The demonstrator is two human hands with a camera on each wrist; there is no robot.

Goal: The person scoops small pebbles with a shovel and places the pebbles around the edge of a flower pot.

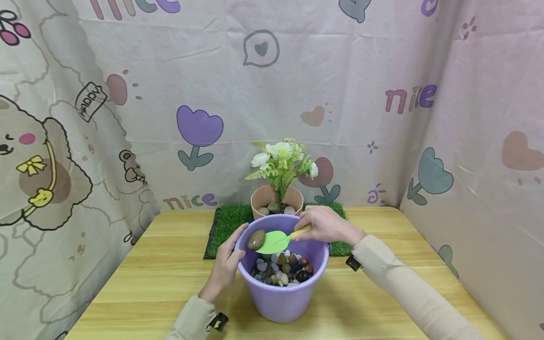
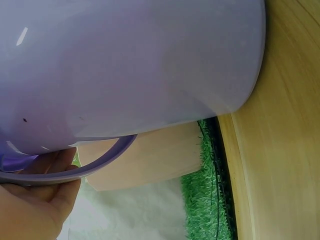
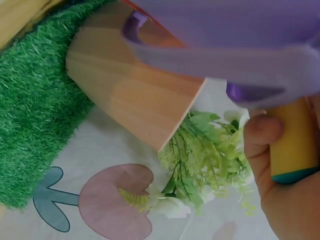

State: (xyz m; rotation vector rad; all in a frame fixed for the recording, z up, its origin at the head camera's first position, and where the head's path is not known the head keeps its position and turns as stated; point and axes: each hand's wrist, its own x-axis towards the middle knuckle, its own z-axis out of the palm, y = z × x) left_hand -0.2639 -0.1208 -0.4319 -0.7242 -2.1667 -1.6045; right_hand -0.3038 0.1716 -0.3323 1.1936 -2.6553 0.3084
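A purple bucket (image 1: 282,302) stands on the table with many small pebbles (image 1: 284,271) inside. My left hand (image 1: 225,264) holds its left rim; the left wrist view shows the fingers (image 2: 62,192) at the rim and bucket handle (image 2: 107,155). With my right hand (image 1: 327,224) I grip the yellow handle (image 3: 295,140) of a garden trowel, its green blade (image 1: 274,242) over the bucket's mouth. A larger brown stone (image 1: 256,240) sits at the blade's tip, near the inner left wall.
Just behind the bucket, a pinkish flowerpot (image 3: 135,85) holds stones and white artificial flowers (image 1: 282,151). It stands on a green artificial grass mat (image 1: 229,217). Wooden tabletop (image 1: 170,264) lies on both sides, and a printed curtain (image 1: 272,94) hangs behind.
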